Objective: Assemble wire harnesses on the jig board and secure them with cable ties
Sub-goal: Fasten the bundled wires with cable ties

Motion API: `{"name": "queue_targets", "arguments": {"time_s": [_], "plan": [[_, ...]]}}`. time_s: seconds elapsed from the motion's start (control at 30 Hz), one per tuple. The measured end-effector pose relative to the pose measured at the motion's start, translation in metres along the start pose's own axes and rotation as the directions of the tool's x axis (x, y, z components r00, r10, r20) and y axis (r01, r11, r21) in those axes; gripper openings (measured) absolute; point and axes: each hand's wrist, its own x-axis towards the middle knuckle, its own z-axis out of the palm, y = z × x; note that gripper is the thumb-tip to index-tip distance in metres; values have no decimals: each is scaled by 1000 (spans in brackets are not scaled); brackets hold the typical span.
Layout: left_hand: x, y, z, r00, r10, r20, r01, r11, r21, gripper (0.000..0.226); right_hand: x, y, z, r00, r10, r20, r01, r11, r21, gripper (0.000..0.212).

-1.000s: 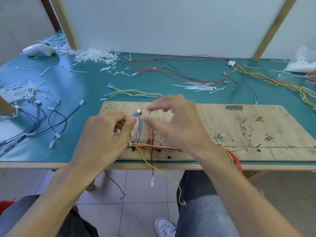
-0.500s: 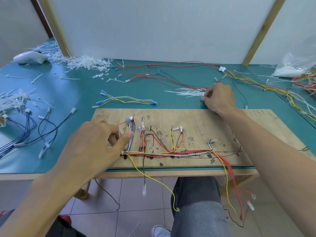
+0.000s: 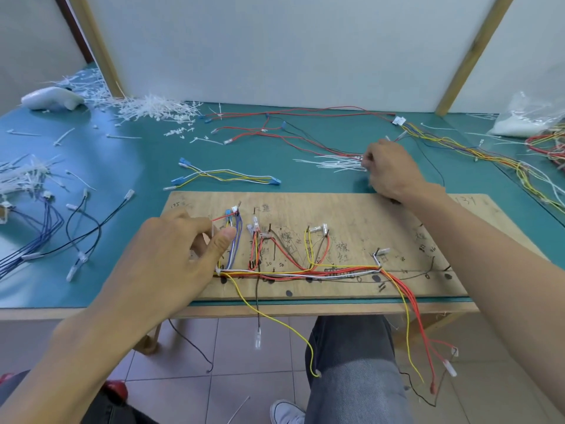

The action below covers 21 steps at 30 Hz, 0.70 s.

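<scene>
A plywood jig board (image 3: 351,215) lies along the table's front edge. A harness of red, yellow, white and orange wires (image 3: 305,272) runs along the board's lower pegs, with branches rising to small connectors. My left hand (image 3: 171,258) rests over the board's left end, its thumb against the purple and white branch (image 3: 236,246), fingers loosely bent. Behind the board, my right hand (image 3: 388,169) has its fingertips curled into a loose pile of white cable ties (image 3: 330,163) and pinches them.
Cut tie tails (image 3: 153,108) and a white tool (image 3: 52,97) lie at the back left. Loose wire sets lie around: blue-tipped yellow and white (image 3: 226,175), red (image 3: 290,133), blue and black (image 3: 46,228), multicoloured (image 3: 458,148). Harness ends (image 3: 428,341) hang off the table's front edge.
My right hand left the board's left branch and moved back right to the cable tie pile. My left hand stayed at the left branch.
</scene>
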Motion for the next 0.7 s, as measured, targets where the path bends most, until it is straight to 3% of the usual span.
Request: {"name": "queue_targets", "arguments": {"time_s": [0.1, 0.23, 0.33, 0.43, 0.57, 0.7], "plan": [[-4, -2, -3, 997, -61, -45, 55, 990, -132, 35, -13, -15, -15, 982, -17, -189, 44, 989, 139, 13], [-8, 5, -13, 954, -2, -301, -44, 988, -148, 26, -51, -71, -48, 918, -80, -389, 265, 853, 450, 9], [-8, 24, -14, 974, 86, -211, -135, 964, -228, 22, -97, -133, -63, 929, -138, -344, 357, 582, 731, 10], [-10, 39, -12, 988, 125, -94, -150, 929, -339, 16, -139, -179, -59, 929, -239, -283, 360, 397, 844, 12], [-17, 37, -14, 984, 169, -57, -176, 877, -446, 17, -163, -201, -46, 945, -237, -224, 290, 299, 909, 12], [-21, 28, -16, 983, 184, -3, -156, 822, -548, 24, -165, -202, -40, 952, -146, -268, 297, 241, 924, 12]]}}
